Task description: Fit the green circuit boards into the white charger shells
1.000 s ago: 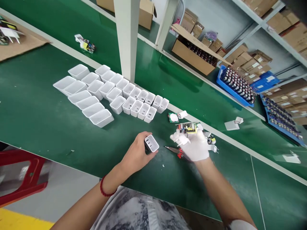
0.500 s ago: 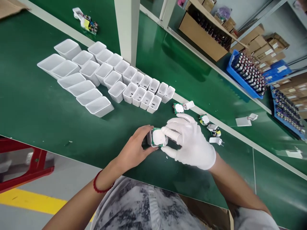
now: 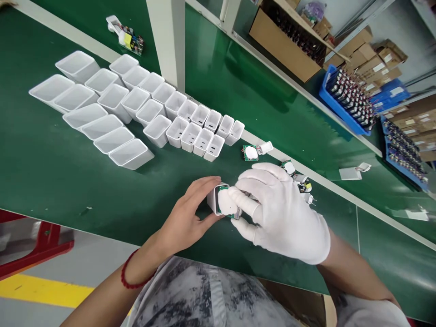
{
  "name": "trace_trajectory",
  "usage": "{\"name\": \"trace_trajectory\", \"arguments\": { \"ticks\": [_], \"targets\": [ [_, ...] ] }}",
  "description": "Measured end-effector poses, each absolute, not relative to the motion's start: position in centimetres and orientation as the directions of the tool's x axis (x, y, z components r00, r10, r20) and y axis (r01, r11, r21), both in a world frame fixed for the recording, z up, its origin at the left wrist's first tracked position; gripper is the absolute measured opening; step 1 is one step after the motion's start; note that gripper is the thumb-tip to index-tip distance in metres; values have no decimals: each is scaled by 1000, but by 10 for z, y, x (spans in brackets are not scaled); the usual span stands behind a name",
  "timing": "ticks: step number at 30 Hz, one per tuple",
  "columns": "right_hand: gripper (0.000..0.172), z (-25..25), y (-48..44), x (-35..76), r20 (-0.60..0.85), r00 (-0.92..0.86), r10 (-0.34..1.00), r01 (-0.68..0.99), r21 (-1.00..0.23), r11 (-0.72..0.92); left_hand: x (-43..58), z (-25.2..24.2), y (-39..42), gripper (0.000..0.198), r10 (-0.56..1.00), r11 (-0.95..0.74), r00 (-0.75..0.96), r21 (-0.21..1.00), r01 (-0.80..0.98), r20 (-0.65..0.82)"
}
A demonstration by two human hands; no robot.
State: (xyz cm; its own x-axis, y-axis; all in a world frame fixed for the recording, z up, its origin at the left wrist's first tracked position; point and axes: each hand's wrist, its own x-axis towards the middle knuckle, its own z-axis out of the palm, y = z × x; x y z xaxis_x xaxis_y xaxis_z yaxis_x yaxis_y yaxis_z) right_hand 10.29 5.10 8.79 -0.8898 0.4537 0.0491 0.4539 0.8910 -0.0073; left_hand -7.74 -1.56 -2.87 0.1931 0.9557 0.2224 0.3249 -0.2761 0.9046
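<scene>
Whereas a second ago the right hand [image 3: 282,218] was among the loose boards [image 3: 251,152], it now pinches a circuit board [image 3: 226,203] into the open mouth of the white housing [image 3: 214,196], which the bare left hand [image 3: 185,218] clasps just above the green tabletop [image 3: 51,172], near its front edge. Board and shell are thus mated, and insertion appears partly done. The housing is smooth, glossy, round-cornered plastic. The board is green with a matte white oval pad. Empty shells [image 3: 190,134] stand in rows behind.
</scene>
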Motion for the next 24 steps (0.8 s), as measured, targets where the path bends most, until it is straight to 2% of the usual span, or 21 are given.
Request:
{"name": "trace_trajectory", "arguments": {
  "ticks": [18, 24],
  "targets": [
    [8, 85, 46, 106, 57, -899, 435, 438, 58, 897, -72, -24, -15, 60, 943, -320, 206, 875, 362, 260],
    [11, 86, 41, 104, 43, -902, 430, 433, 104, 896, -71, -21, -14, 57, 936, -345, 212, 851, 396, 281]
  ]
}}
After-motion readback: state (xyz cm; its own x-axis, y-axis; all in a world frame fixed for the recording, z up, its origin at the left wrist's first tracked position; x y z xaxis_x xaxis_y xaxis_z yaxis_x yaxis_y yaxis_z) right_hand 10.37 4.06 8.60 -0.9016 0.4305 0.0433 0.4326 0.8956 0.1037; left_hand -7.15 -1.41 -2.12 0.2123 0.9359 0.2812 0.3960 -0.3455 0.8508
